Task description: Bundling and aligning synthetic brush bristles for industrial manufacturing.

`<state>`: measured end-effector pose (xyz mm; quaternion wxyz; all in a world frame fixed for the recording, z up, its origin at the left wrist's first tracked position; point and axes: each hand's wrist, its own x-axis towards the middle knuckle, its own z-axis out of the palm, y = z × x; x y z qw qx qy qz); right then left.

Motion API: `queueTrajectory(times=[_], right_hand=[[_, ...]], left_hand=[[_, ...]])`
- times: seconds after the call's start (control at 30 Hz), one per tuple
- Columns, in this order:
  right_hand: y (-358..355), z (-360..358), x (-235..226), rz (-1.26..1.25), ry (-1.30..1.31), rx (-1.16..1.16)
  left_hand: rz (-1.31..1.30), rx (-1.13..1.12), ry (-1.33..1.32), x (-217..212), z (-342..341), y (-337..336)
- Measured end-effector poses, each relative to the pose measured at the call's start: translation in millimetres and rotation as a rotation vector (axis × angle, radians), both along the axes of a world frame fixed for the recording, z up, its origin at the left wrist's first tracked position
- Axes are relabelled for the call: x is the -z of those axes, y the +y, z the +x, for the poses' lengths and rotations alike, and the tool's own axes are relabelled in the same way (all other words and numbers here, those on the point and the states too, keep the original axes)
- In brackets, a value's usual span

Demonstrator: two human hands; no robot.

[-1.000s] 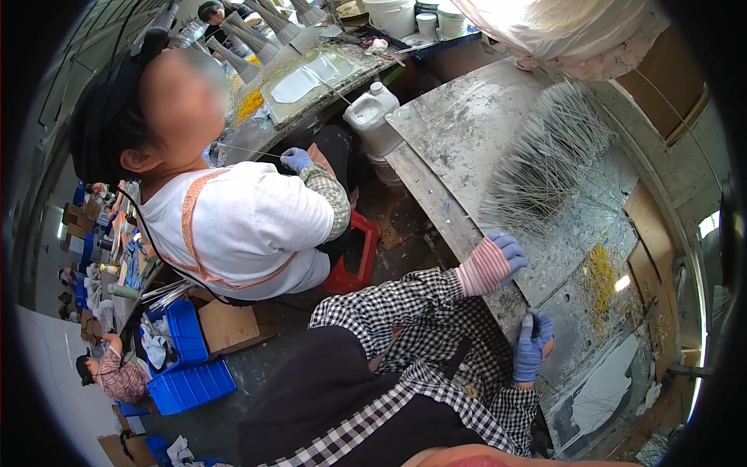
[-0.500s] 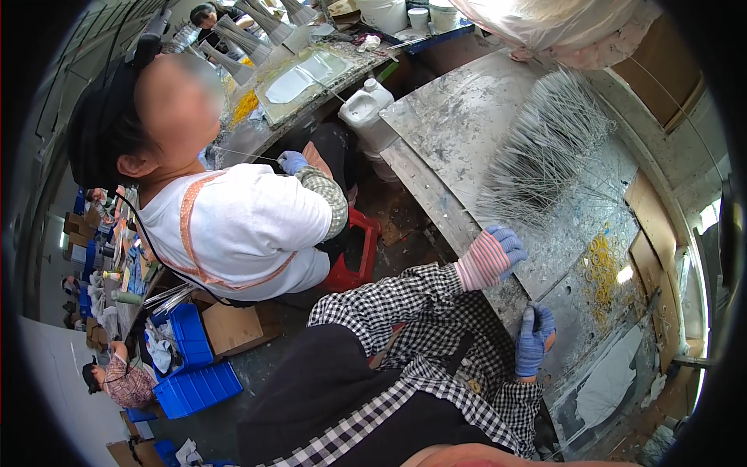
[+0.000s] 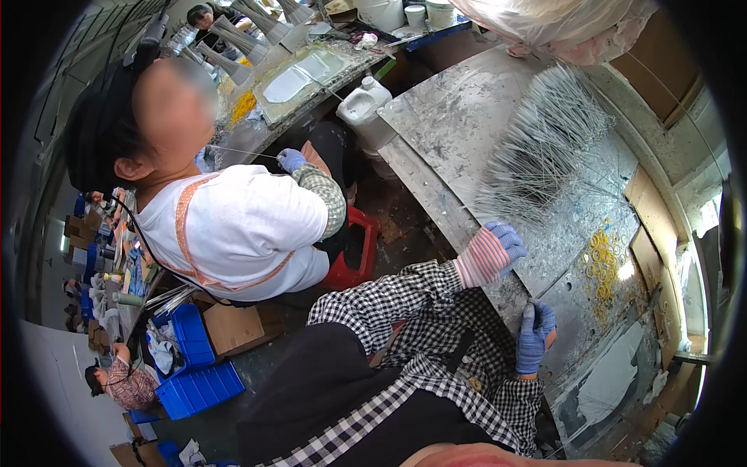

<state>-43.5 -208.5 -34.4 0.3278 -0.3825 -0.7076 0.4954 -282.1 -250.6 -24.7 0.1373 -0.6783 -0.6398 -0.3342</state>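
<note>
From where I stand, the left hand, in a pink-striped glove with blue fingers, sits at the near edge of the worktop, its fingers bent and lying side by side. The right hand, in a blue glove, is just beside it at the same edge, thumb up alongside the curled fingers. I can't tell whether either one pinches anything. Beyond the left hand, a big heap of thin grey wires lies across the worktop, apart from the fingers. Past the right hand there's a scatter of yellow bands, and nearer the person a pale flat patch. Brown cardboard runs along the far side. Over to the left, a co-worker in white sits on a red stool, near a white jug.
</note>
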Motion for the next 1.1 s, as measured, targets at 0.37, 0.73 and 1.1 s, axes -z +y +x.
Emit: queueTrajectory(times=[0.37, 0.73, 1.1], right_hand=[[0.2, -0.8, -1.1, -0.022, -0.024, 0.005], [0.1, 3.3, 2.5, 0.110, -0.036, 0.007], [8.9, -8.8, -8.2, 0.064, -0.034, 0.048]], left_hand=[[-0.001, -0.007, -0.004, -2.8, -0.1, 0.2], [-0.005, 0.018, -0.021, -2.3, 2.4, 0.8], [-0.079, -0.002, -0.008, -29.6, 0.1, -0.3]])
